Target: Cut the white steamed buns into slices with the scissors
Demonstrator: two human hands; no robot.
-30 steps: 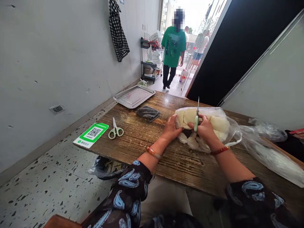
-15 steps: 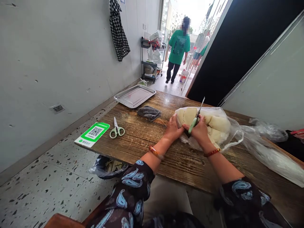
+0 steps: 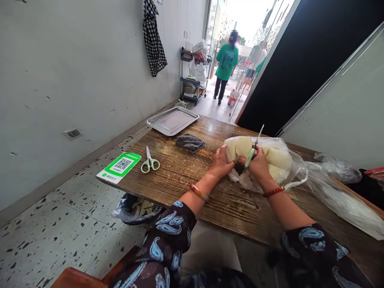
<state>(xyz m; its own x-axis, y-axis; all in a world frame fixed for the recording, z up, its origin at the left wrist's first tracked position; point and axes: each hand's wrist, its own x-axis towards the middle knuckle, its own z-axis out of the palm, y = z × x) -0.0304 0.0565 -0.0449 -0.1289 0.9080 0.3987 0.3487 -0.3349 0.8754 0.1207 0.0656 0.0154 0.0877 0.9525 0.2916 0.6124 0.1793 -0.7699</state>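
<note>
One green-handled knife point(image 3: 251, 154) points up, gripped in your right hand point(image 3: 258, 165) at one o'clock; your left hand point(image 3: 220, 163) (hold unclear) probably steadies the plastic bag point(image 3: 277, 143).

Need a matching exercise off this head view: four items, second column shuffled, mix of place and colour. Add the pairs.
Things:
1. QR-code card
2. Metal tray
3. Cloth
4. Green-handled blade

Place or colour:
A. Dark grey, on the wood between the tray and the person
B. Held in the right hand
C. Green and white, at the left near corner of the table
D. Silver, by the table's far edge

Pairs: 1-C, 2-D, 3-A, 4-B
</note>
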